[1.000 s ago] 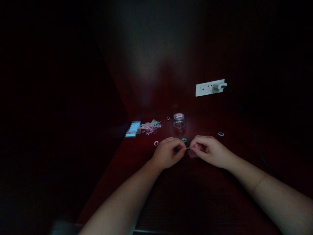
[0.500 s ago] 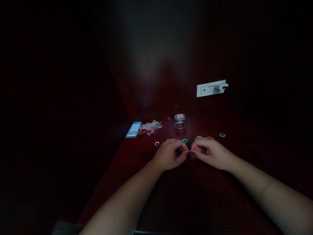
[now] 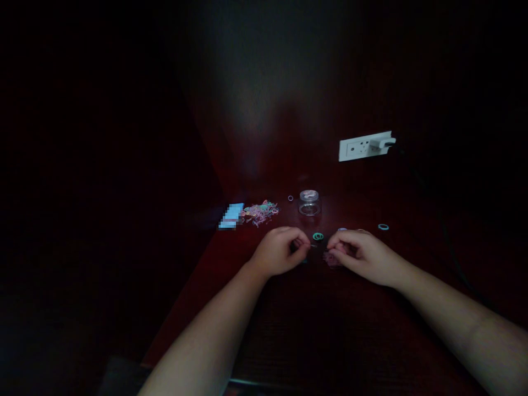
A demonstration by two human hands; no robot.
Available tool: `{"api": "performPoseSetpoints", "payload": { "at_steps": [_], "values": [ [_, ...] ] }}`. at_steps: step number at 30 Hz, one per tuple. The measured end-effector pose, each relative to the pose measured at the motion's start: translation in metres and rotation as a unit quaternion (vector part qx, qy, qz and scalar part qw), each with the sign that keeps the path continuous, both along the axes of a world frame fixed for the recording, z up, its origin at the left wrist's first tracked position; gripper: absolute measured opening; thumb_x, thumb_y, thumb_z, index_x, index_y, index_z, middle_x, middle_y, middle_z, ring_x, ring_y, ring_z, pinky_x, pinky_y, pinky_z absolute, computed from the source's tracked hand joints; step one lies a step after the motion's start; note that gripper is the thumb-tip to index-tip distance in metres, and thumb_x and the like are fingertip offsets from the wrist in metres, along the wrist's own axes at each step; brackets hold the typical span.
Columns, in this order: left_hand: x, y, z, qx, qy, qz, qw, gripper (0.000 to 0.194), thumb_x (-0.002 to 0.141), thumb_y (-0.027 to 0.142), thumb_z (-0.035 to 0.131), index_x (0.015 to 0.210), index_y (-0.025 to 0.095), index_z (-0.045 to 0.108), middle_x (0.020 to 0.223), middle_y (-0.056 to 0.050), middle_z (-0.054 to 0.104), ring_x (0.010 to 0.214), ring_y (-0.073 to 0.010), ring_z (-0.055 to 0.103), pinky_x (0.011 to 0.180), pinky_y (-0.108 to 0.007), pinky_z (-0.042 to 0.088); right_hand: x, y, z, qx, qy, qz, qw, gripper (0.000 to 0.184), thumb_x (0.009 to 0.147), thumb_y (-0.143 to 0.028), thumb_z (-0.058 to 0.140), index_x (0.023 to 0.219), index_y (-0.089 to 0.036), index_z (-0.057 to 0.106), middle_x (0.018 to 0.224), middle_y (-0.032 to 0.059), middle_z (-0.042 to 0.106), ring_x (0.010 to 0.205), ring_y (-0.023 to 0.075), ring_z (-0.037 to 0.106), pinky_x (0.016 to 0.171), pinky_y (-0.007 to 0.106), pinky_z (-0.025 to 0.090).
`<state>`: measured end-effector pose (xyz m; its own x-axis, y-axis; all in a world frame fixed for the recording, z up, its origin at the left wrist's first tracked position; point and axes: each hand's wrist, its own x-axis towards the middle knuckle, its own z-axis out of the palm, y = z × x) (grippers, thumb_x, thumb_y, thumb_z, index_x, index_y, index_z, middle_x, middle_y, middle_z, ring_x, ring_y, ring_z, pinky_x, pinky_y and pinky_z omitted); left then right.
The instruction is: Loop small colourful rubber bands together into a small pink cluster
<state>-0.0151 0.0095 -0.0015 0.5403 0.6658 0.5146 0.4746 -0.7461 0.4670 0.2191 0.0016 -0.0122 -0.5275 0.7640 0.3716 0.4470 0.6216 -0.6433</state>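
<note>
My left hand [image 3: 282, 250] is closed in a pinch, and a thin pale band [image 3: 313, 246] pokes out from its fingertips. Across a small gap, my right hand [image 3: 361, 256] has its thumb and forefinger pressed together; what they hold, if anything, is too small to make out. Green hair ties [image 3: 318, 236] lie on the table just beyond the gap. Partly under the right fingertips is a small pinkish heap [image 3: 331, 259]. A bit of something teal shows below the left fingers. More ring-shaped ties are partly hidden behind the right hand.
A pile of colourful small elastic bands [image 3: 259, 213] lies beside a pixelated bright blue rectangle [image 3: 231, 215]. A clear lidded jar [image 3: 309, 203] stands near the back panel, a small ring [image 3: 290, 198] beside it. A blue hair tie [image 3: 383, 226] lies right, below the wall socket [image 3: 365, 146] and its cable.
My hands, whose fingertips nearly met over a pale band, have drawn apart. The band now shows only at the left fingertips. The whole view has shifted slightly.
</note>
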Motion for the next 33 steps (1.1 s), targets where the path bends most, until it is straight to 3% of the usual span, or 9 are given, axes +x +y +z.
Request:
{"api": "performPoseSetpoints", "payload": {
  "at_steps": [6, 9, 12, 15, 25, 33],
  "values": [
    [-0.061, 0.01, 0.008, -0.072, -0.015, 0.128, 0.989, 0.014, 0.086, 0.026, 0.06, 0.082, 0.015, 0.067, 0.076, -0.002, 0.066, 0.066, -0.0113, 0.057, 0.06, -0.022, 0.045, -0.001, -0.001, 0.002, -0.003, 0.032, -0.003, 0.999, 0.016, 0.09, -0.032, 0.06, 0.081, -0.019, 0.065, 0.064, 0.0012, 0.064, 0.056, 0.0127, 0.056, 0.052, 0.024, 0.043],
    [-0.089, 0.009, 0.003, -0.109, 0.01, 0.129, 0.986, 0.016, 0.084, 0.029, 0.063, 0.081, 0.014, 0.068, 0.075, -0.003, 0.066, 0.067, -0.0115, 0.057, 0.06, -0.022, 0.046, -0.002, -0.001, 0.003, -0.015, 0.033, -0.002, 0.999, 0.019, 0.09, -0.034, 0.059, 0.081, -0.019, 0.065, 0.067, 0.0028, 0.068, 0.055, 0.0128, 0.058, 0.051, 0.024, 0.044],
    [-0.103, 0.008, -0.001, -0.199, 0.024, 0.11, 0.974, 0.017, 0.083, 0.03, 0.065, 0.084, 0.013, 0.07, 0.074, -0.003, 0.068, 0.064, -0.0115, 0.058, 0.058, -0.022, 0.046, 0.0, 0.0, 0.002, -0.02, 0.038, -0.012, 0.999, 0.021, 0.089, -0.038, 0.061, 0.082, -0.019, 0.066, 0.065, 0.0031, 0.066, 0.055, 0.0132, 0.059, 0.052, 0.024, 0.045],
    [-0.104, 0.008, -0.001, -0.26, 0.075, 0.07, 0.96, 0.015, 0.08, 0.027, 0.067, 0.085, 0.013, 0.072, 0.078, -0.004, 0.073, 0.067, -0.013, 0.063, 0.062, -0.023, 0.05, 0.002, 0.002, 0.0, -0.023, 0.042, -0.01, 0.999, 0.027, 0.09, -0.043, 0.062, 0.081, -0.018, 0.067, 0.065, 0.0043, 0.065, 0.057, 0.0142, 0.059, 0.053, 0.026, 0.046],
    [-0.096, 0.007, 0.0, -0.221, 0.111, 0.054, 0.967, 0.01, 0.079, 0.02, 0.067, 0.084, 0.016, 0.075, 0.08, -0.003, 0.075, 0.071, -0.014, 0.068, 0.064, -0.023, 0.05, 0.01, 0.006, -0.003, -0.032, 0.001, -0.031, 0.999, 0.035, 0.093, -0.051, 0.056, 0.084, -0.019, 0.067, 0.069, 0.0071, 0.062, 0.062, 0.0164, 0.055, 0.058, 0.03, 0.044],
    [-0.093, 0.007, 0.0, -0.262, 0.128, 0.041, 0.956, 0.013, 0.078, 0.019, 0.068, 0.088, 0.014, 0.075, 0.082, -0.003, 0.075, 0.072, -0.0129, 0.067, 0.065, -0.022, 0.049, 0.013, 0.008, -0.004, -0.023, -0.004, -0.038, 0.999, 0.034, 0.089, -0.051, 0.061, 0.086, -0.017, 0.066, 0.068, 0.0033, 0.062, 0.062, 0.0158, 0.054, 0.059, 0.028, 0.044]
  ]
}}
